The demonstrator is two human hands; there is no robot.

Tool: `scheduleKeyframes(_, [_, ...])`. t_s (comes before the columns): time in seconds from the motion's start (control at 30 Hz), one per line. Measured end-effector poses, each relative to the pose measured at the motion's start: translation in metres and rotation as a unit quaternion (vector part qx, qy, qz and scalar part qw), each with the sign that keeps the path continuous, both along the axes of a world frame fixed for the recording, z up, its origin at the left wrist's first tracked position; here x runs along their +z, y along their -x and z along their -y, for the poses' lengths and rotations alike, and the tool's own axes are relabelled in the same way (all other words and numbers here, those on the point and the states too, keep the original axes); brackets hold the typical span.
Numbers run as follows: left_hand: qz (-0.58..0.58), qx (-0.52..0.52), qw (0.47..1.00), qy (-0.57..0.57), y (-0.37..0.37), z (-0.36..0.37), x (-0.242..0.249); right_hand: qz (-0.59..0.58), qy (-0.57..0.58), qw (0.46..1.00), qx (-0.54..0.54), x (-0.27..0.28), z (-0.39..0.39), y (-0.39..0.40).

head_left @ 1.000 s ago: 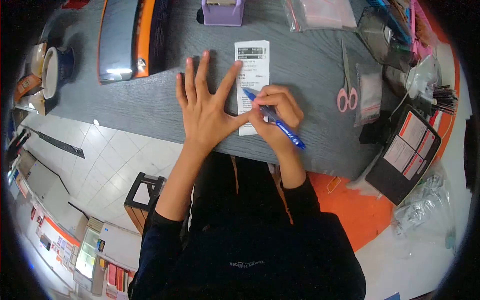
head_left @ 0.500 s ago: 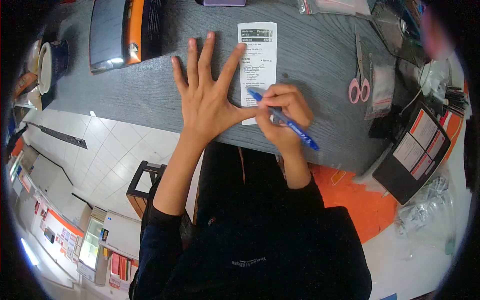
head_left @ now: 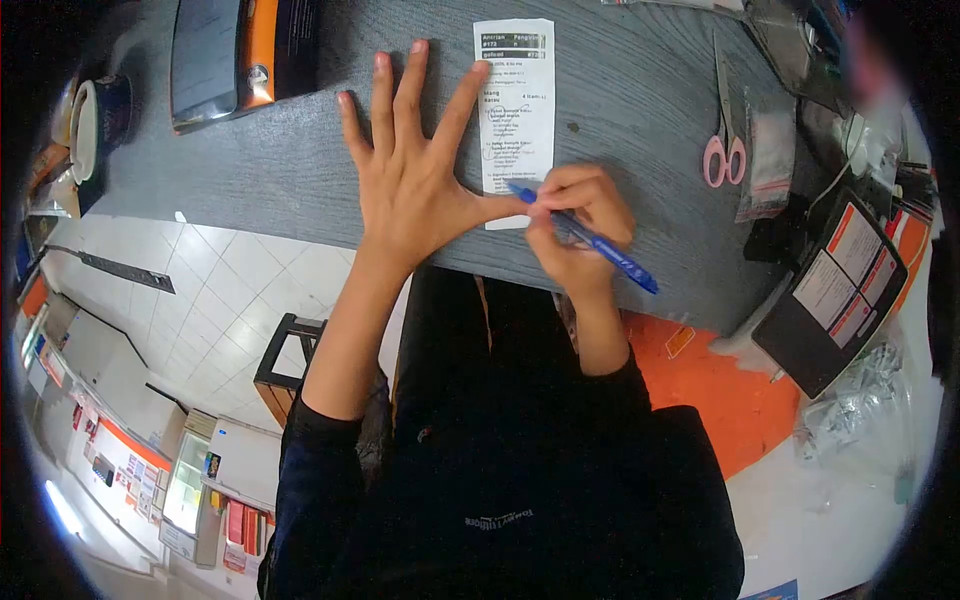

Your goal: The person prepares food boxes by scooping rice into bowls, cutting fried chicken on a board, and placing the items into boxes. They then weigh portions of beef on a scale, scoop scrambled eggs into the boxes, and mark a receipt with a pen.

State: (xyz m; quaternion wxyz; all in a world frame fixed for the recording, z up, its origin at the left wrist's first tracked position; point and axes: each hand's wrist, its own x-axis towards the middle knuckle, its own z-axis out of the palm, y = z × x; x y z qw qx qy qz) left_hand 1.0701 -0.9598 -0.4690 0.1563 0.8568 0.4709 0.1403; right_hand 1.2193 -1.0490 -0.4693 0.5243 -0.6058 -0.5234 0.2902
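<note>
A narrow printed receipt [head_left: 518,125] lies on the grey wood-grain table [head_left: 640,120], with pen strokes over some of its lines. My left hand [head_left: 415,195] is spread flat on the table to its left, the index fingertip and thumb reaching onto the paper. In my right hand [head_left: 585,220] is a blue pen [head_left: 625,262], slanted with its tip at the lower part of the receipt. My thumb and fingers pinch the pen near its tip. The lowest printed lines are partly hidden by my left thumb.
Pink-handled scissors [head_left: 724,160] and a clear plastic bag [head_left: 770,165] lie to the right. A black and orange box [head_left: 262,55] stands at upper left, a dark cup [head_left: 112,115] at far left. A black stand with printed labels [head_left: 835,290] is at the right edge.
The pen tip has moved down the receipt to a lower group of lines, and another looped mark shows on the paper. The whole view has shifted slightly; my left hand stays spread.
</note>
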Motion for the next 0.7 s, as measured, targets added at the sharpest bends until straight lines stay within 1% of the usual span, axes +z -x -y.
scheduleKeyframes(0.03, [0.006,-0.003,1.0,-0.002,0.0,0.0,0.0,0.0,0.001,1.0,-0.001,-0.001,0.002,0.001])
scheduleKeyframes(0.1, [0.01,-0.005,1.0,-0.003,0.0,0.0,-0.001,-0.042,-0.007,0.997,-0.063,-0.004,0.005,0.004])
scheduleKeyframes(0.13, [0.014,-0.008,1.0,-0.005,0.0,0.0,-0.001,-0.043,-0.006,0.997,-0.063,-0.004,0.006,0.005])
scheduleKeyframes(0.2, [0.019,-0.008,1.0,-0.006,0.0,0.0,-0.003,-0.039,-0.031,0.992,-0.113,-0.004,0.006,0.008])
scheduleKeyframes(0.23, [0.025,-0.008,1.0,-0.007,0.0,0.0,-0.004,-0.04,-0.031,0.992,-0.113,-0.004,0.006,0.008])
scheduleKeyframes(0.3, [0.025,-0.01,1.0,-0.012,0.001,0.0,-0.005,0.022,-0.038,0.997,-0.068,-0.004,0.007,0.006])
scheduleKeyframes(0.33, [0.025,-0.011,0.999,-0.016,0.001,0.0,-0.004,0.022,-0.037,0.997,-0.068,-0.003,0.007,0.007])
scheduleKeyframes(0.4, [0.014,-0.017,1.0,-0.014,0.002,-0.001,-0.001,0.026,-0.045,0.998,-0.022,-0.001,0.008,0.008])
scheduleKeyframes(0.47, [0.002,-0.023,1.0,-0.013,0.003,0.0,0.0,0.015,-0.03,0.999,-0.032,-0.002,0.006,0.01])
scheduleKeyframes(0.53, [-0.002,-0.026,1.0,-0.016,0.003,0.0,-0.001,0.063,-0.05,0.997,-0.021,-0.003,0.001,0.011])
scheduleKeyframes(0.63, [-0.002,-0.028,0.999,-0.016,0.003,0.0,0.0,0.042,-0.036,0.998,-0.03,-0.002,0.007,0.009])
scheduleKeyframes(0.7, [-0.007,-0.028,0.999,-0.017,0.003,0.0,-0.002,0.053,-0.037,0.998,-0.024,-0.003,0.007,0.008])
